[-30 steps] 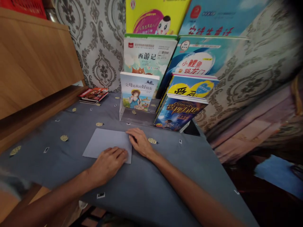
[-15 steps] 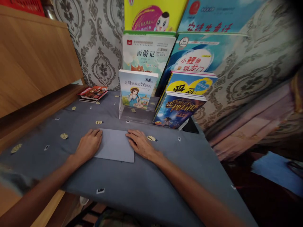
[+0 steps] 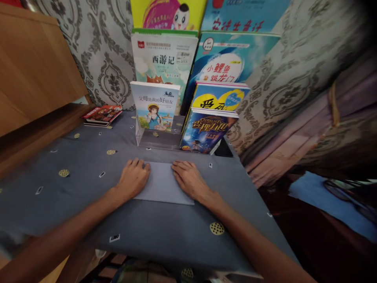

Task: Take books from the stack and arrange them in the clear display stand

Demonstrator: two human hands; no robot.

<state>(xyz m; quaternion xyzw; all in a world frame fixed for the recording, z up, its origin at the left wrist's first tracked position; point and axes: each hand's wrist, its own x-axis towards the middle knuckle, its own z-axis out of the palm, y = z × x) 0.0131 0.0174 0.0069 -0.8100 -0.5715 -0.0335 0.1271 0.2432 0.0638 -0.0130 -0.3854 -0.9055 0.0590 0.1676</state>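
A flat, pale blue-grey sheet of paper (image 3: 165, 186) lies on the grey patterned tablecloth, its long side running left to right. My left hand (image 3: 134, 177) rests palm down over its left end, fingers pointing away from me and slightly bent. Over the right end, my right hand (image 3: 190, 179) lies flat with fingers stretched toward the far edge. Both hands press on the paper without gripping it. The paper's two ends are partly hidden under them.
Beyond the paper stands a clear tiered rack (image 3: 138, 135) of upright books, with a blue-covered book (image 3: 206, 129) in front. Red-covered books (image 3: 103, 114) lie at the back left beside a wooden cabinet (image 3: 38, 55). A black flat object (image 3: 224, 149) sits right of the rack.
Both hands and the paper have shifted to the right along the table. The camera view has turned slightly, so the rack and books appear further left.
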